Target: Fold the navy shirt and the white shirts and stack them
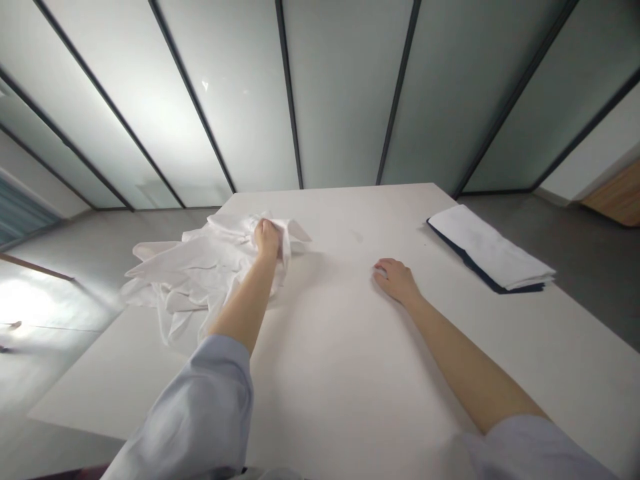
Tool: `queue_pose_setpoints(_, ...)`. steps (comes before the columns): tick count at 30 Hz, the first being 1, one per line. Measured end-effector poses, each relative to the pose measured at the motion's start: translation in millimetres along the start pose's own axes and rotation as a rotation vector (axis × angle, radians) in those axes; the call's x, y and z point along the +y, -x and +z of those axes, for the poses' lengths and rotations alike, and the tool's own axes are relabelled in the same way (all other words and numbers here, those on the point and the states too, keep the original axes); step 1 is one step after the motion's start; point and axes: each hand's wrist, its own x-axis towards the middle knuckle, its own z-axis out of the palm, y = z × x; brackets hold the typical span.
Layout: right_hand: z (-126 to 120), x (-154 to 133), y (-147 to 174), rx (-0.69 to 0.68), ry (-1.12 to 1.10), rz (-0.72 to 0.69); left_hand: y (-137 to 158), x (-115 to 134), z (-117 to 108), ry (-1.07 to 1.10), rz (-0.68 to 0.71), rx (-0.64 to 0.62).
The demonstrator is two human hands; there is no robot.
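A crumpled heap of thin white cloth lies at the left side of the white table, with part of it hanging over the left edge. My left hand is closed on the cloth near its right end, the fingertips partly hidden in the folds. My right hand rests low over the middle of the table, fingers loosely curved and apart, holding nothing. To the right of it lies a flat folded stack, a white cloth on top of a dark navy cloth.
The white table reaches toward a frosted glass partition with dark frames. Grey floor shows on both sides. A wooden panel stands at the far right.
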Motion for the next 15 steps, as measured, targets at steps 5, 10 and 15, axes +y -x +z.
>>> queue_pose_setpoints(5,3,10,-2,0.106,-0.223,0.076,46,52,44,0.084,0.299,-0.502)
queue_pose_setpoints(10,-1,29,-5,0.495,-0.488,0.324,139,53,73,-0.326,0.587,-0.948)
queue_pose_setpoints(15,-10,24,-4,0.508,-0.434,0.281,194,33,67,-0.597,0.427,-0.772)
